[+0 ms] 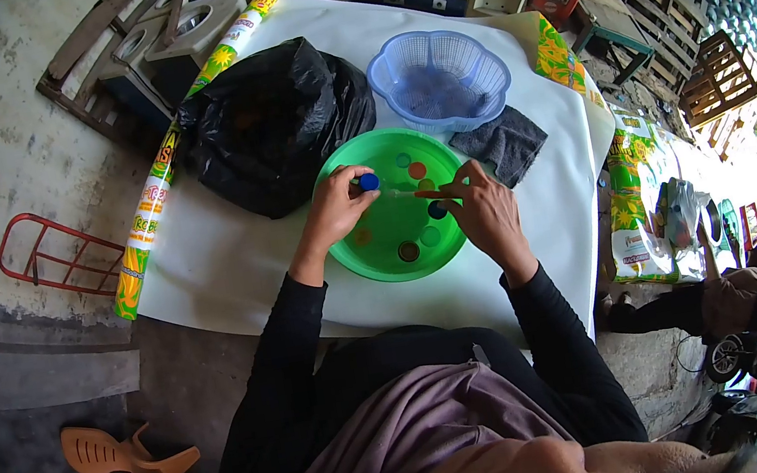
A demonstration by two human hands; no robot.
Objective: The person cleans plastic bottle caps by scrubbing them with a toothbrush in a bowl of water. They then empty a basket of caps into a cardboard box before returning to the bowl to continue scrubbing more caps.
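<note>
My left hand (340,205) pinches a dark blue bottle cap (368,182) over the left part of a green basin (350,258). My right hand (484,211) is closed on a thin orange-handled tool (429,194), whose pale tip points at the blue cap; its exact kind is too small to make out. Several round caps lie in the basin, among them a red-orange cap (417,171), a dark blue cap (436,210) below the right fingers, and a brown-rimmed cap (409,250) near the front.
Behind the basin stand a black plastic bag (283,119) and a blue mesh basket (439,80), with a dark grey cloth (507,144) beside it. White sheeting (206,262) covers the table, its printed roll (148,202) along the left. Another person (749,294) is at far right.
</note>
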